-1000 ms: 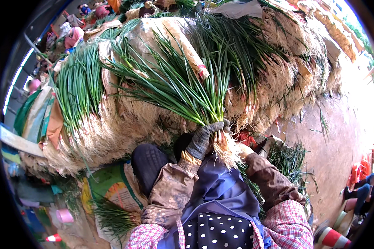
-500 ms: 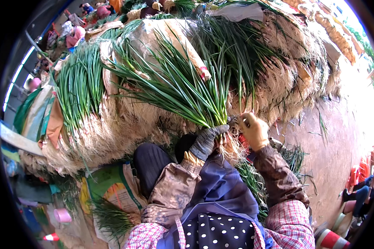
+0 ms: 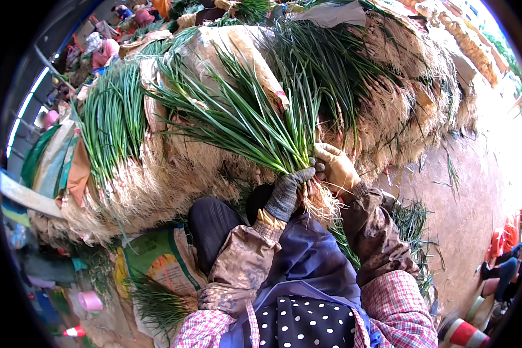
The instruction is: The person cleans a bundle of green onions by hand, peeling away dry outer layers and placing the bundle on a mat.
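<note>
A fanned bunch of spring onions (image 3: 272,130) with long green leaves and pale, stringy roots is in front of me. My left hand (image 3: 288,194), in a dark grey glove, is closed around the stems just above the roots. On the bunch's right side, my right hand (image 3: 335,168) in a tan glove has its fingers bent against the stem bases, beside the left fingertips. The stalks between those right fingers are partly hidden. Reddish bulb ends and loose roots (image 3: 319,203) hang below both hands, over my dark blue apron (image 3: 301,255).
A long heap of spring onions (image 3: 388,104) stretches across the far side, roots toward me. More stand at the left (image 3: 113,127). A printed sack (image 3: 162,261) bears a small green bunch (image 3: 156,301). Leaf scraps (image 3: 412,223) litter the right floor; a person in pink (image 3: 104,52) is far left.
My right hand has moved left and slightly up from beside the roots onto the bunch's stems. The left hand keeps its hold in nearly the same place.
</note>
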Demonstrator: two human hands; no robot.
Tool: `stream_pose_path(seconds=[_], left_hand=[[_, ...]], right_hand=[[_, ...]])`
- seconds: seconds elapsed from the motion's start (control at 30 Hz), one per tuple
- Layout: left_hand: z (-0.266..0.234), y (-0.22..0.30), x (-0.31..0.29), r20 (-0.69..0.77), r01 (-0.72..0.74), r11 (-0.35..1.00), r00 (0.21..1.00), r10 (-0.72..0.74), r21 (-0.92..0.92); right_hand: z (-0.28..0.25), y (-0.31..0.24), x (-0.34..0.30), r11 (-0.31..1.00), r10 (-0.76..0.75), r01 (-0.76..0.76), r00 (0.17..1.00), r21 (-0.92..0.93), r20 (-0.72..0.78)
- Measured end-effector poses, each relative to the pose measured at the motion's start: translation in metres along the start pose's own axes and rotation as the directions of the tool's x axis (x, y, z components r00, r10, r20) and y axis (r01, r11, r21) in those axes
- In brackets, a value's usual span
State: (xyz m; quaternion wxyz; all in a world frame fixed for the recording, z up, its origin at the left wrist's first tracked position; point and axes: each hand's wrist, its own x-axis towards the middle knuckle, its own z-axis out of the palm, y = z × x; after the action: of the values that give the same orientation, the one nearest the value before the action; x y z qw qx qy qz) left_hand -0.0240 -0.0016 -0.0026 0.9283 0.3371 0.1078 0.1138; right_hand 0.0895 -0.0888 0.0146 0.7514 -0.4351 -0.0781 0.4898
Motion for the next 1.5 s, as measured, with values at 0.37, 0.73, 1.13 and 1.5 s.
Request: stream_pose_path(seconds=[0.37,0.73,1.13,1.5], left_hand=[[0.003,0.0,-0.001,0.093,0.007,0.999,0.996,-0.01,0.04],[-0.001,-0.009,0.0,-0.059,0.022,0.972,0.998,-0.009,0.235],[-0.008,-0.008,0.001,0.049,0.042,0.992,0.998,-0.048,0.115],[-0.007,-0.009,0.002,-0.038,0.091,0.932,0.996,-0.083,0.35]], right_hand=[[-0.021,0.026,-0.003,0.984,-0.156,0.157,0.988,0.082,-0.015],[-0.075,0.05,-0.071,-0.271,-0.269,0.228,0.915,-0.935,0.301],[-0.044,0.017,-0.054,0.034,-0.808,0.273,0.574,-0.961,0.134],[-0.013,0.003,-0.036,0.409,-0.585,0.302,0.811,-0.861,0.007]])
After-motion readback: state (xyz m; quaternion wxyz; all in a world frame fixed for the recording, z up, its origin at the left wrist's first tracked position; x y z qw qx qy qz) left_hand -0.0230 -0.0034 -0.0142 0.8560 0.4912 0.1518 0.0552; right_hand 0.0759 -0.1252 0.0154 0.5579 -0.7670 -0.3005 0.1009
